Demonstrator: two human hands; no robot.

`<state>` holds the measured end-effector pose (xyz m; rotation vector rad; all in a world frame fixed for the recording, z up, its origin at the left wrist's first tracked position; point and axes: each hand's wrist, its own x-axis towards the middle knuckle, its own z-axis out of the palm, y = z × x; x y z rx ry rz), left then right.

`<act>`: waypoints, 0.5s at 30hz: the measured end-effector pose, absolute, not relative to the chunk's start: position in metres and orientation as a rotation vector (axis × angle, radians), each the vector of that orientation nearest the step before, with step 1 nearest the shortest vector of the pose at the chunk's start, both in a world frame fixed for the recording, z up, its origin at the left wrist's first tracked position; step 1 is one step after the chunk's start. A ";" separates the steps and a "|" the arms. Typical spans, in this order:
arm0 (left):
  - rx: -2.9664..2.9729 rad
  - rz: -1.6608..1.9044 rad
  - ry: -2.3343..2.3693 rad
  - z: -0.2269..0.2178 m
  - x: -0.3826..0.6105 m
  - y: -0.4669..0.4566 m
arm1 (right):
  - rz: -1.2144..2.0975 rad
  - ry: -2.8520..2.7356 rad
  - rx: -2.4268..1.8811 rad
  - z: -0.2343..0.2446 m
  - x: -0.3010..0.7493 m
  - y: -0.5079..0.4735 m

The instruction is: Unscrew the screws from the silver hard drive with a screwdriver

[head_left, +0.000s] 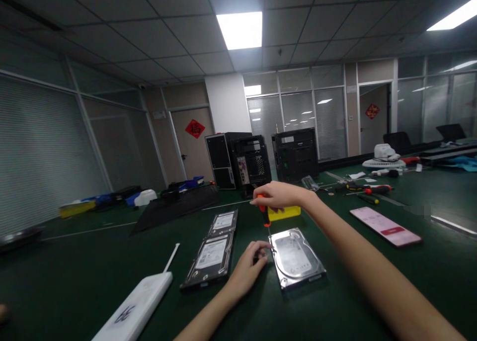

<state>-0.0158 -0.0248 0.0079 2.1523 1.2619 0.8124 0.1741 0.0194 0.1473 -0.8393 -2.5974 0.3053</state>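
Beneath the gripped screwdriver (264,213), the hard drive (297,257)

Hard drive (297,256): silver top plate, face up, flat on green surface, lower centre of frame, slightly askew. Screwdriver (264,214): orange handle, near upright, centre frame; I read tip at drive's upper-left corner.
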 end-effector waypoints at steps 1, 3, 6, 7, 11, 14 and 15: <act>2.154 0.811 1.266 0.008 -0.015 -0.025 | 0.309 -2.601 -0.837 0.147 0.174 0.020; 2.158 0.807 1.272 0.009 -0.015 -0.027 | 0.318 -2.602 -0.828 0.147 0.173 0.020; 2.162 0.802 1.286 0.010 -0.014 -0.028 | 0.345 -2.601 -0.845 0.147 0.173 0.022; 2.162 0.802 1.291 0.010 -0.014 -0.028 | 0.353 -2.599 -0.852 0.147 0.174 0.022; 2.164 0.804 1.304 0.011 -0.013 -0.030 | 0.366 -2.591 -0.824 0.149 0.176 0.023; 2.155 0.793 1.317 0.013 -0.012 -0.031 | 0.371 -2.598 -0.762 0.149 0.176 0.023; 2.152 0.786 1.319 0.013 -0.012 -0.031 | 0.368 -2.595 -0.747 0.149 0.176 0.023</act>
